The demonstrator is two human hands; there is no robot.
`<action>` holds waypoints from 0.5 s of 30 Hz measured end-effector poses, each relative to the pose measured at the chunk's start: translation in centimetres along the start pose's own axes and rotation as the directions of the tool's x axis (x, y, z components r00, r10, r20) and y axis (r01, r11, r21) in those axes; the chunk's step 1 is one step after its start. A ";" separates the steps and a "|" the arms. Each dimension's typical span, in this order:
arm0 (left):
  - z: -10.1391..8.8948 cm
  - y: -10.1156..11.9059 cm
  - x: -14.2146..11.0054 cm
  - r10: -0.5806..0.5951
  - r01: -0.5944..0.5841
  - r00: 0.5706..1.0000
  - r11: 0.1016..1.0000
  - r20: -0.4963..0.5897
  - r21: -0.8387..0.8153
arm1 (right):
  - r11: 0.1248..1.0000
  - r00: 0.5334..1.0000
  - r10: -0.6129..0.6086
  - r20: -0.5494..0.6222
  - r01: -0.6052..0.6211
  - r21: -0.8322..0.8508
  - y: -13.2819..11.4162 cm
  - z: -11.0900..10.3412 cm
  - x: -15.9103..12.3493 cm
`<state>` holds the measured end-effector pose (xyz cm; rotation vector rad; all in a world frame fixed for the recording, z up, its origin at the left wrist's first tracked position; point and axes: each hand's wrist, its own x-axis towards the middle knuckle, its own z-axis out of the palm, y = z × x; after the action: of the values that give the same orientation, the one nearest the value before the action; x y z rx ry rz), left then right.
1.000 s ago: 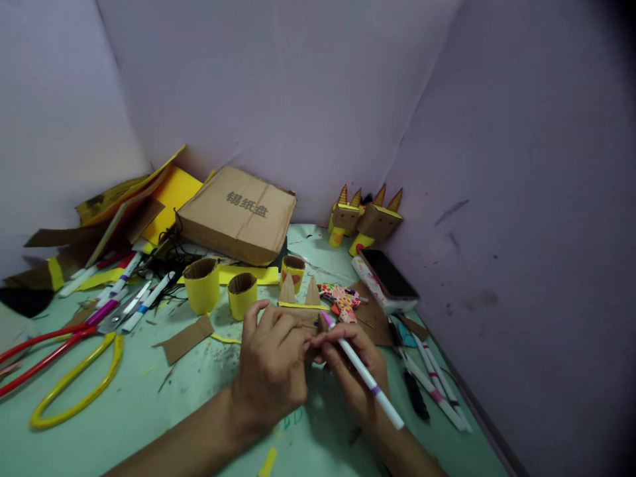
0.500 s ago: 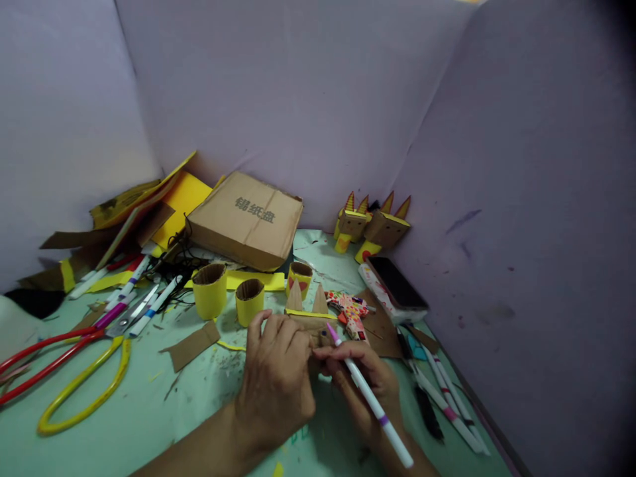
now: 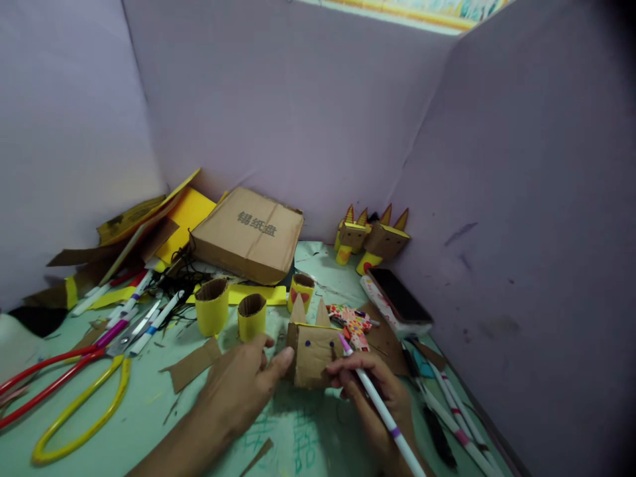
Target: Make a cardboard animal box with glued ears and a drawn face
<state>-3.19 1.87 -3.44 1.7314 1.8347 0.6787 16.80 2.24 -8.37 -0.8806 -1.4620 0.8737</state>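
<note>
A small cardboard animal head (image 3: 313, 363) with two dark dot eyes and two pointed ears faces me in the middle of the table. My left hand (image 3: 243, 377) is just left of it, thumb and forefinger apart, holding nothing. In my right hand (image 3: 370, 384) is a white marker (image 3: 381, 405) with a purple upper end, slanting down to the right. Those right fingertips also touch the head's lower right side; whether they pinch it I cannot tell. Behind my left hand stand two yellow-covered cardboard tubes, a larger one (image 3: 212, 318) and a smaller one (image 3: 252, 326).
Large scissors (image 3: 106, 351) lie open at left among markers. A cardboard box (image 3: 246, 242) and yellow sheets (image 3: 186, 215) are at the back. Right of centre are a patterned glue gun (image 3: 354, 321) and a phone (image 3: 401, 297). Two finished-looking cardboard animals (image 3: 385, 240) stand by the wall.
My left hand has come off the cardboard head and moved left and down, its fingers opening. The head's front with both eyes now shows. The camera has tilted up slightly.
</note>
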 end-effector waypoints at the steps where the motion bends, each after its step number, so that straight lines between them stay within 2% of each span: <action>1: 0.6 -0.1 0.1 0.025 -0.023 1.000 0.985 0.011 -0.172 | 1.000 1.000 0.005 0.000 -0.005 0.003 0.0 0.0 0.0; 3: 1.9 -0.3 0.3 0.090 -0.063 0.995 0.885 0.037 -0.462 | 1.000 1.000 0.016 0.010 -0.016 0.004 0.0 0.0 0.0; 6: 3.6 -0.1 0.4 0.163 -0.058 0.984 0.679 0.074 -0.731 | 1.000 1.000 0.007 0.007 -0.006 -0.008 -0.1 0.3 -0.1; 8: 4.3 0.1 0.4 0.146 -0.021 0.987 0.554 0.072 -0.832 | 1.000 0.996 -0.018 -0.091 0.017 -0.011 -0.1 0.6 -0.2; 9: 4.6 0.2 0.3 0.115 -0.003 0.991 0.512 0.065 -0.859 | 1.000 0.983 -0.024 -0.184 0.022 -0.011 -0.1 0.7 -0.2; 11: 4.8 0.4 0.2 0.040 0.019 0.998 0.467 0.042 -0.884 | 0.999 0.935 -0.004 -0.355 0.017 0.032 -0.2 0.8 0.0; 12: 4.8 0.4 0.2 0.003 0.022 1.000 0.462 0.026 -0.887 | 0.997 0.919 0.026 -0.393 0.006 0.080 -0.3 0.8 0.1; 13: 4.8 0.3 0.1 -0.026 0.018 1.000 0.461 0.006 -0.887 | 0.990 0.922 0.068 -0.382 -0.014 0.143 -0.3 0.8 0.2; 15: 4.8 0.3 0.0 -0.040 -0.002 0.999 0.465 -0.023 -0.885 | 0.956 0.955 0.155 -0.252 -0.081 0.280 -0.3 1.0 0.3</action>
<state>0.26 1.90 -6.78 0.9487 1.0984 1.3641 15.77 2.32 -8.07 -0.8528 -1.0338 0.9726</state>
